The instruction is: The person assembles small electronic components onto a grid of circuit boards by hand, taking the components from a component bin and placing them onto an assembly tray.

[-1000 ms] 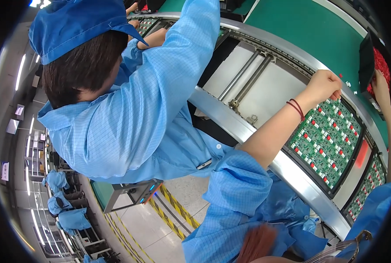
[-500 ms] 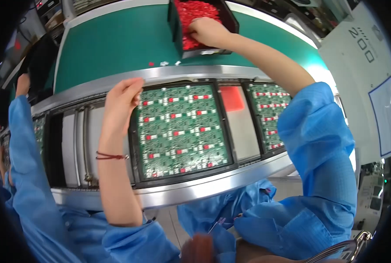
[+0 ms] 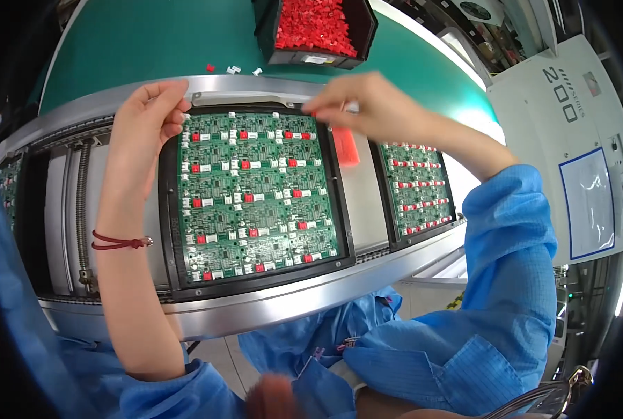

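A green circuit board panel point(image 3: 259, 195) lies in a black frame point(image 3: 348, 237) on the rail, set with rows of small red and white connectors. My left hand point(image 3: 154, 115) is closed in a pinch at the panel's far left corner; whatever its fingertips hold is hidden. My right hand point(image 3: 374, 105), slightly blurred, hovers over the panel's far right corner. Between its pinched fingertips shows a small red connector point(image 3: 313, 114). Farther back on the green mat stands a black bin point(image 3: 311, 57) heaped with red connectors point(image 3: 315, 26).
A second framed board point(image 3: 420, 185) sits to the right, past a red block point(image 3: 345, 146). Metal rails point(image 3: 290, 293) edge the line. A few loose white and red connectors point(image 3: 233, 70) lie on the green mat point(image 3: 151, 42). A white machine point(image 3: 570, 153) stands at right.
My right hand has left the bin and come back toward me, over the panel's far right corner. My left hand stays pinched near the far left corner. The whole view has shifted.
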`<state>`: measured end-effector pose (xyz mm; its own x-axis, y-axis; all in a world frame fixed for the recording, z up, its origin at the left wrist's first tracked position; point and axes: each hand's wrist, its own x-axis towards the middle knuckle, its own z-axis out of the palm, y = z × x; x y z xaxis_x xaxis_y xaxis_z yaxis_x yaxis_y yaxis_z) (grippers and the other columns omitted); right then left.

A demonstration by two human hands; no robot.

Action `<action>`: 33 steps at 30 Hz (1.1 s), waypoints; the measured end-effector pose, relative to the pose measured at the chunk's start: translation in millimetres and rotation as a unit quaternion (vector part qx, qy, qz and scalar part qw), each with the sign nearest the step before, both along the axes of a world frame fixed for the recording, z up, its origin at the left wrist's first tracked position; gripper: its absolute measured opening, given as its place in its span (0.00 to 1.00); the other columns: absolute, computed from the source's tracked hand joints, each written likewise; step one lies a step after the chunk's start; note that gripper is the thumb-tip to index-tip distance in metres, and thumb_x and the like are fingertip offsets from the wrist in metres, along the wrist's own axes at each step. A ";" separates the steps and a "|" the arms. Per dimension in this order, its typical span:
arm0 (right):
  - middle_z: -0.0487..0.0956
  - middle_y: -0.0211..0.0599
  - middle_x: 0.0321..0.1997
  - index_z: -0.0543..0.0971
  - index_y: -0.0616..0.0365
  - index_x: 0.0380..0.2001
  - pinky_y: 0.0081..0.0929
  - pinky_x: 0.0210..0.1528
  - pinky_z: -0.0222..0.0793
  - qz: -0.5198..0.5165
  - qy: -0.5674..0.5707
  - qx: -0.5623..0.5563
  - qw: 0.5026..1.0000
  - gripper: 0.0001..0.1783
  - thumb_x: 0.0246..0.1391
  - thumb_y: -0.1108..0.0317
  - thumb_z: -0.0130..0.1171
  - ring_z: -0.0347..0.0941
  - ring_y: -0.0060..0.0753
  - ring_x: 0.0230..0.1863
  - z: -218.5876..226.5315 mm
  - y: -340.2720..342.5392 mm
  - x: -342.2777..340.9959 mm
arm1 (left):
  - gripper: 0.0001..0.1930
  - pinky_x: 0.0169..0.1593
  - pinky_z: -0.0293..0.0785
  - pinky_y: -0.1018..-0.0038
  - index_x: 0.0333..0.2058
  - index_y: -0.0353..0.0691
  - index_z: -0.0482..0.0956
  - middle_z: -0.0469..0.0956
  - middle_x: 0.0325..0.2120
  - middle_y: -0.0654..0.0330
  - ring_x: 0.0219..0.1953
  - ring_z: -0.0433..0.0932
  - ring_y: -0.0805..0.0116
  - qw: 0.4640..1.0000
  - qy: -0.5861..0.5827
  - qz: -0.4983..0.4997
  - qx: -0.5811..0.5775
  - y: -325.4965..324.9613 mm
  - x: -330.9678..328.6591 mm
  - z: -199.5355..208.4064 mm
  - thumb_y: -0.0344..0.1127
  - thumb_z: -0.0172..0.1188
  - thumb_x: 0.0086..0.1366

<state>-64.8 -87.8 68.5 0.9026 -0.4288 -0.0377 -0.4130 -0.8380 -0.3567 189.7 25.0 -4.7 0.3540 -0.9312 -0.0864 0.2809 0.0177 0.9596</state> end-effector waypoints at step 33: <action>0.74 0.34 0.27 0.80 0.60 0.27 0.24 0.35 0.67 -0.116 0.071 0.107 0.985 0.06 0.43 0.71 0.63 0.71 0.28 0.30 -49.2 32.3 -13.7 | 0.16 0.33 0.58 0.85 0.26 0.42 0.76 0.65 0.19 0.73 0.22 0.60 0.84 0.992 -0.120 -0.013 0.041 4.7 7.4 -11.3 0.50 0.61 0.55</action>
